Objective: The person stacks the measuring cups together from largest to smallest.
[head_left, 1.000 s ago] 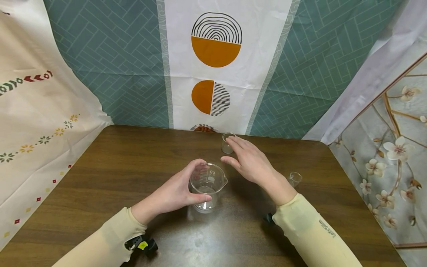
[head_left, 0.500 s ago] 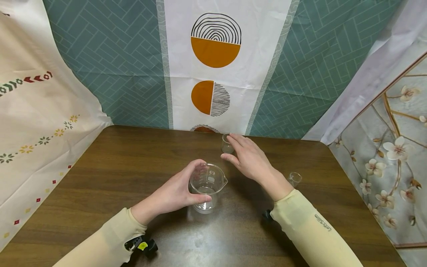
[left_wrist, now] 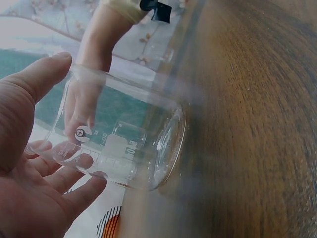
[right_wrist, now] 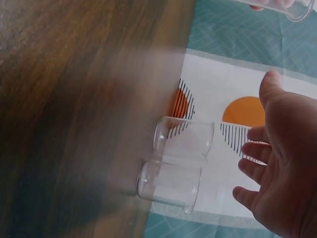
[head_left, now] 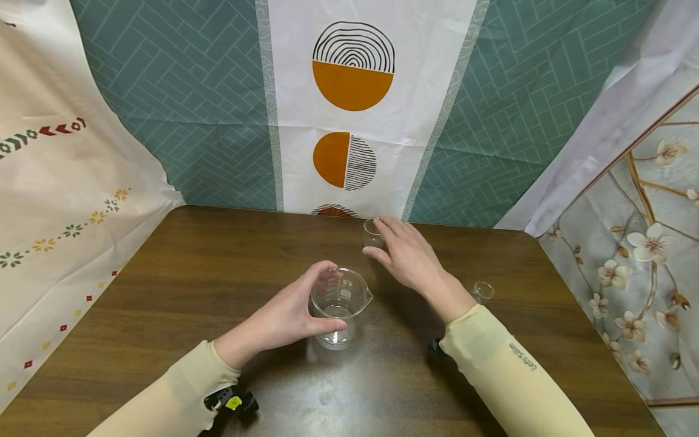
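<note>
My left hand (head_left: 286, 309) grips a large clear glass beaker (head_left: 345, 306), thumb on the near side and fingers round the far side. White markings and a pouring spout show on it. In the left wrist view this beaker (left_wrist: 119, 139) stands with its base at the wooden tabletop. My right hand (head_left: 406, 252) is open beside a smaller glass beaker (head_left: 373, 233) near the table's back edge, overlapping it in the head view. In the right wrist view that hand (right_wrist: 287, 158) is apart from two small upright beakers, its fingers slightly bent and holding nothing.
Another small glass beaker (head_left: 483, 292) stands to the right, beyond my right forearm. The brown wooden table (head_left: 229, 243) ends at a patterned cloth backdrop (head_left: 218, 121). A cream cloth (head_left: 71, 182) hangs at the left and a floral one (head_left: 644, 273) at the right.
My right hand has shifted slightly away from me, its thumb now in front of the small back beaker in the head view. The left hand and large beaker stay in place.
</note>
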Available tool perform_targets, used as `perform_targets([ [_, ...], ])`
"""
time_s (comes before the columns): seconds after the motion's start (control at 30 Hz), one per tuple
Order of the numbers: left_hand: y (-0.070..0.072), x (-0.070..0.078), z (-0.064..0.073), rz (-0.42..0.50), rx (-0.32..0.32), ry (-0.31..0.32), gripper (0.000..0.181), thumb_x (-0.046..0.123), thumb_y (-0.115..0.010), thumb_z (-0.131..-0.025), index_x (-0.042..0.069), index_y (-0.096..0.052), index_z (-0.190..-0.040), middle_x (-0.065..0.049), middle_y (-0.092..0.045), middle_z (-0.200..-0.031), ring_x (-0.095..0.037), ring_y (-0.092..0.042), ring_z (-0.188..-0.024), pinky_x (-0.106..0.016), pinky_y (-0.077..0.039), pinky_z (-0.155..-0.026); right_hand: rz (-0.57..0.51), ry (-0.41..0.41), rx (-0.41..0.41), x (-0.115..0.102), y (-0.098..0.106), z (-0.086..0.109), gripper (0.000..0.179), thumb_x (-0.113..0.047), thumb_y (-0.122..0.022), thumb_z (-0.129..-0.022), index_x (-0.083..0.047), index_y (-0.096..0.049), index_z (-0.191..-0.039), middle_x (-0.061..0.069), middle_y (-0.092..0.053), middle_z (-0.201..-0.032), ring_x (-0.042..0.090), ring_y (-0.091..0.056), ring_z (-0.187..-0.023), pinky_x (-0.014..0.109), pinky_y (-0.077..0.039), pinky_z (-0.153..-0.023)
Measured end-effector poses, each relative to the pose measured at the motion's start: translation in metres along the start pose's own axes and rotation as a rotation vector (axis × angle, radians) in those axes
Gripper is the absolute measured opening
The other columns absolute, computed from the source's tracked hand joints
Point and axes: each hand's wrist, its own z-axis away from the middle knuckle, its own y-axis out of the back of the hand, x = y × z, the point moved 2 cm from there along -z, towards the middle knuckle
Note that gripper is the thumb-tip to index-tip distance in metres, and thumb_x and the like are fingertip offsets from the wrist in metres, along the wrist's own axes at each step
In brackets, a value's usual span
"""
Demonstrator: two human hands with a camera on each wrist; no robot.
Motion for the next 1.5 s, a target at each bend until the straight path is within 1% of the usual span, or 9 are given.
perform_targets([
  [0.17,0.000,0.000,0.000,0.002,0.001,-0.007,0.091,0.034,-0.099,-0.085,0.016,-0.043,-0.155,-0.002,-0.061,-0.150,-0.020,-0.062,-0.134,-0.049,-0.049,-0.116,0.005,-0.005,-0.002,0.003,-0.002,-0.002,0.078,-0.053,-0.062,-0.112,0.000,-0.044,-0.166,0.020,-0.045,-0.170,0.038,-0.040,-0.158,0.054,-0.027,-0.131],
  [0.4,0.000,0.000,0.000,0.004,0.000,-0.002,0.091,0.035,-0.099,-0.085,0.018,-0.043,-0.155,-0.001,-0.061,-0.149,-0.020,-0.062,-0.134,-0.050,-0.050,-0.115,0.005,-0.012,0.002,0.006,-0.003,-0.006,0.078,-0.052,-0.063,-0.111,0.000,-0.045,-0.165,0.021,-0.046,-0.168,0.041,-0.042,-0.156,0.056,-0.029,-0.130],
  [0.73,0.000,-0.001,0.000,0.017,-0.006,0.010,0.091,0.037,-0.099,-0.086,0.019,-0.043,-0.155,0.000,-0.061,-0.150,-0.022,-0.063,-0.133,-0.051,-0.050,-0.114,0.012,-0.047,-0.034,0.014,-0.005,-0.010,0.080,-0.055,-0.060,-0.112,-0.001,-0.043,-0.167,0.020,-0.044,-0.170,0.040,-0.040,-0.158,0.052,-0.026,-0.132],
  [0.87,0.000,-0.001,0.001,0.013,-0.003,0.012,0.091,0.038,-0.098,-0.086,0.019,-0.043,-0.155,0.000,-0.061,-0.149,-0.022,-0.063,-0.132,-0.051,-0.050,-0.113,0.010,-0.065,-0.048,0.016,-0.006,-0.011,0.081,-0.057,-0.059,-0.111,-0.001,-0.041,-0.168,0.020,-0.042,-0.171,0.040,-0.039,-0.158,0.053,-0.026,-0.132],
  [1.17,0.000,-0.001,0.001,0.012,-0.004,0.023,0.093,0.039,-0.099,-0.085,0.019,-0.042,-0.157,-0.001,-0.061,-0.149,-0.023,-0.063,-0.131,-0.051,-0.051,-0.112,0.022,-0.073,-0.057,0.019,-0.006,-0.015,0.082,-0.058,-0.059,-0.111,-0.001,-0.041,-0.168,0.021,-0.043,-0.171,0.041,-0.040,-0.158,0.054,-0.027,-0.131],
  [1.5,0.000,-0.001,0.000,0.014,-0.005,0.015,0.092,0.037,-0.099,-0.085,0.020,-0.042,-0.156,0.000,-0.061,-0.149,-0.022,-0.062,-0.133,-0.051,-0.050,-0.114,0.034,-0.095,-0.086,0.023,-0.009,-0.019,0.081,-0.058,-0.056,-0.112,-0.003,-0.040,-0.169,0.020,-0.042,-0.171,0.040,-0.039,-0.158,0.055,-0.027,-0.131],
])
